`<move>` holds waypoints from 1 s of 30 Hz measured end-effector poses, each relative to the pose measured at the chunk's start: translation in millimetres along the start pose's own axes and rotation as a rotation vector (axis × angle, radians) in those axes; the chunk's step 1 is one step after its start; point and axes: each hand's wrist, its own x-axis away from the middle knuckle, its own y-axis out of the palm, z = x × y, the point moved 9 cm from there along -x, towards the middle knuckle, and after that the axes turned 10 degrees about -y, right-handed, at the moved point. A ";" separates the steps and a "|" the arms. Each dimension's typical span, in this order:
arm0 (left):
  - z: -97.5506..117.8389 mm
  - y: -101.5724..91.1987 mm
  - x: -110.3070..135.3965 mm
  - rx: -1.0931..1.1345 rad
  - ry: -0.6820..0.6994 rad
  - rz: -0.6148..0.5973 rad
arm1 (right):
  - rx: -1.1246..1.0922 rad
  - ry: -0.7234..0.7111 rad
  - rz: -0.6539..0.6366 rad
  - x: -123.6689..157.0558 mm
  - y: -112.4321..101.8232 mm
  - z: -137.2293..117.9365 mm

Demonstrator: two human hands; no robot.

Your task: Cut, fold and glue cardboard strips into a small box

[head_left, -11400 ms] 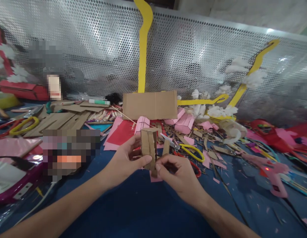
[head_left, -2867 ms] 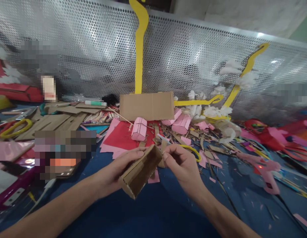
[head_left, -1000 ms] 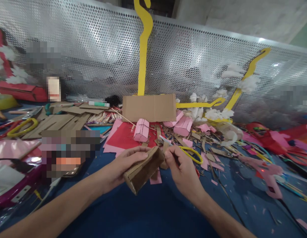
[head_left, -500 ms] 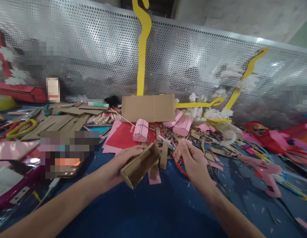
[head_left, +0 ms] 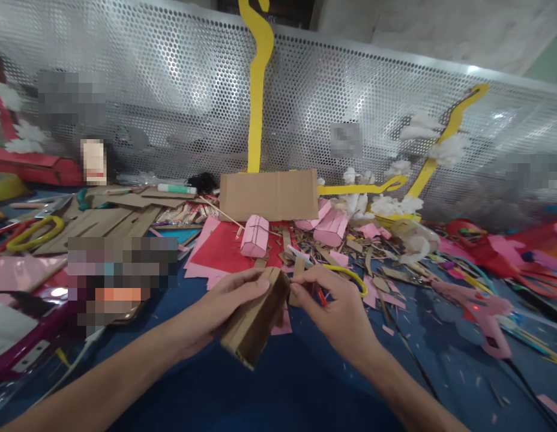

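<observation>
Over the dark-blue tabletop, left hand is clamping fingers around a tilted, open, oblong brown cardboard box, interior shadowed; right hand is poising fingertips at its rim, can't tell whether pinching.

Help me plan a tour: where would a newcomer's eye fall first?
Probably on the tall, wavy yellow strip at upper centre, rising behind a rectangular brown cardboard panel. Next comes the open, oblong brown cardboard box at lower centre, in the left grip, with the right grip at its upper right corner. At right, a pink plastic glue gun with a glowing red light lies on the blue table.
</observation>
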 end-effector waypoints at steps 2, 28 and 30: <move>2.5 8.1 2.5 -0.062 0.044 -0.056 | -0.001 -0.018 0.010 0.3 0.0 -3.0; 12.8 4.1 0.4 -0.348 0.215 0.054 | 0.040 -0.116 -0.019 3.2 5.4 -16.1; 11.2 1.3 -0.6 -0.280 0.187 0.072 | 0.028 -0.093 -0.023 2.3 5.7 -15.6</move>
